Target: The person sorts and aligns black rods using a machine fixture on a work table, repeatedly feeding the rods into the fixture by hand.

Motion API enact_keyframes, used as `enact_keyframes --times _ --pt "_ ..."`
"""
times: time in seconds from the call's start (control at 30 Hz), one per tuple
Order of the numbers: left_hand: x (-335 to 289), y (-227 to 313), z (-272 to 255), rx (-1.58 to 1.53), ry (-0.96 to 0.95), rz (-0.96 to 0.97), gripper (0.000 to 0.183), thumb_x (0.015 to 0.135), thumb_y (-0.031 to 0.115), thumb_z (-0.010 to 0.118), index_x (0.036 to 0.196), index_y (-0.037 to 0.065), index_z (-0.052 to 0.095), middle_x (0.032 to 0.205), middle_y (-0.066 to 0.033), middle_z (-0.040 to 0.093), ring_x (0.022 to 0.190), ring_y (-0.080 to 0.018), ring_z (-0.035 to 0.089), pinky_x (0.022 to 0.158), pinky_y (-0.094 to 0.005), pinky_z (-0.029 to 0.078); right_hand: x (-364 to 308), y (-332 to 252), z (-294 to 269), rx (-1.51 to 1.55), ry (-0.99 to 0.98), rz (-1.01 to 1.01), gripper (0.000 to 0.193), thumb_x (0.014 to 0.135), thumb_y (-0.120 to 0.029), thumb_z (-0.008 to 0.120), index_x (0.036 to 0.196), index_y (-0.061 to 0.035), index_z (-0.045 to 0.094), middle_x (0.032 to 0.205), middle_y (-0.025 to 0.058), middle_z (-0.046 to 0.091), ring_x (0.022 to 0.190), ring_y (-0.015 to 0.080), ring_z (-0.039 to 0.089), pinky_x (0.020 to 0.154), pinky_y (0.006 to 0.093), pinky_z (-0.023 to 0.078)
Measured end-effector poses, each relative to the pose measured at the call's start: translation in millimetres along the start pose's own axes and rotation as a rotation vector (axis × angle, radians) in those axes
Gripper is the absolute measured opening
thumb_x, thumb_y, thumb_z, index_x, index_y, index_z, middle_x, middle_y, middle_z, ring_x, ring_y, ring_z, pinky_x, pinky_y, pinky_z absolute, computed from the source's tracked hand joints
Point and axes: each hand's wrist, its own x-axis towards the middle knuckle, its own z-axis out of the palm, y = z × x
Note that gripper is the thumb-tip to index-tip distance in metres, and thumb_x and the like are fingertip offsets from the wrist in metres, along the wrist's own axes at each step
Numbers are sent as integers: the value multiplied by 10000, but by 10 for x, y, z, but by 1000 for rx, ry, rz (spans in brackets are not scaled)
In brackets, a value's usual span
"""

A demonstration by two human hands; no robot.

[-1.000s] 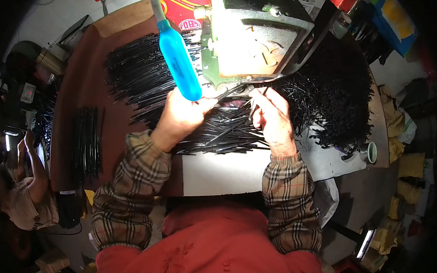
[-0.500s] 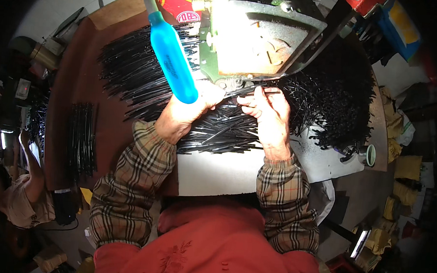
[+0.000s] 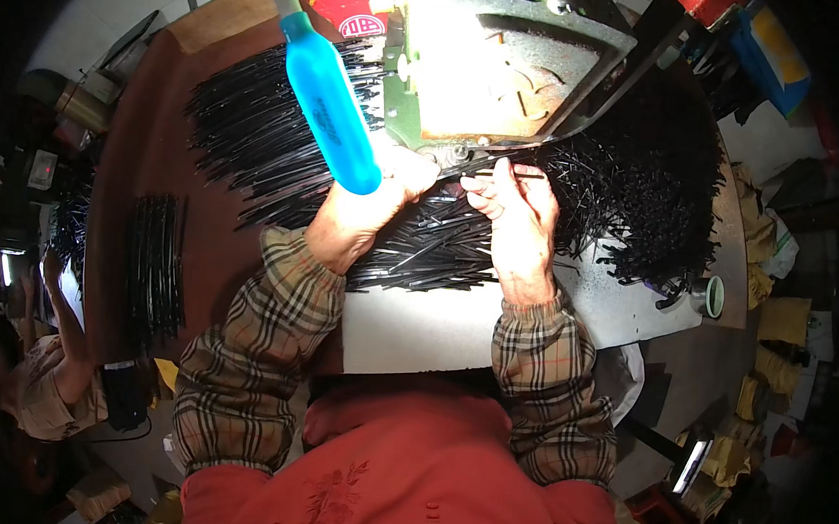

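Under the front edge of a green metal machine (image 3: 404, 109), both my hands work close together. My left hand (image 3: 365, 212) is closed near the machine's base, its fingers partly behind a blue rounded handle (image 3: 333, 110). A thin black strip (image 3: 467, 168) runs from its fingertips toward my right hand. My right hand (image 3: 524, 220) pinches a thin black strip (image 3: 530, 177) between thumb and fingers. Below and between the hands lies a loose heap of black strips (image 3: 430, 248) on a white board (image 3: 416, 333). Glare washes out part of the machine.
More black strips lie in a long pile (image 3: 256, 121) at left and a small row (image 3: 156, 267) further left. A tangled black heap (image 3: 641, 198) fills the right side, beside a small green-rimmed cup (image 3: 712, 297). Another person (image 3: 58, 366) sits at far left.
Both hands stay almost in place, with slight shifts of the fingers. The strip between them has moved a little. At far left, the other person's arm has shifted.
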Motion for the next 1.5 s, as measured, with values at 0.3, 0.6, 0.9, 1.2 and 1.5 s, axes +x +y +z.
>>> enact_keyframes --times 0.3,0.6,0.9,1.2,1.5 --pt "145 -134 -43 -115 -100 192 134 827 142 663 838 14 626 728 11 557 616 -38 455 524 -185 347 78 33 -12 37 4 -35 178 929 -102 595 1013 22 499 831 136 637 728 242 686 650 312 582" --pt "330 -116 -95 -53 -127 80 147 815 152 674 784 11 649 690 13 563 609 -59 473 542 -211 367 132 36 42 76 56 -76 182 928 -106 590 1024 28 512 938 158 633 803 251 675 742 357 574" --pt "327 -42 -167 211 -123 112 214 852 208 663 842 -6 659 758 -40 609 713 -121 536 659 -273 429 139 57 102 -12 84 -82 194 949 -114 557 1050 49 525 960 182 644 833 261 682 761 354 584" --pt "574 224 -125 351 -166 -288 129 827 184 652 857 61 681 647 4 586 454 -33 429 390 -189 288 130 54 33 -41 61 -151 237 937 -111 569 1070 73 500 969 217 635 836 303 684 757 387 586" --pt "532 379 -109 468 -109 -351 125 826 196 687 757 97 655 614 36 550 446 -30 366 409 -198 264 107 48 61 32 66 -112 234 934 -95 573 1062 81 489 1003 214 625 892 311 675 810 387 574"
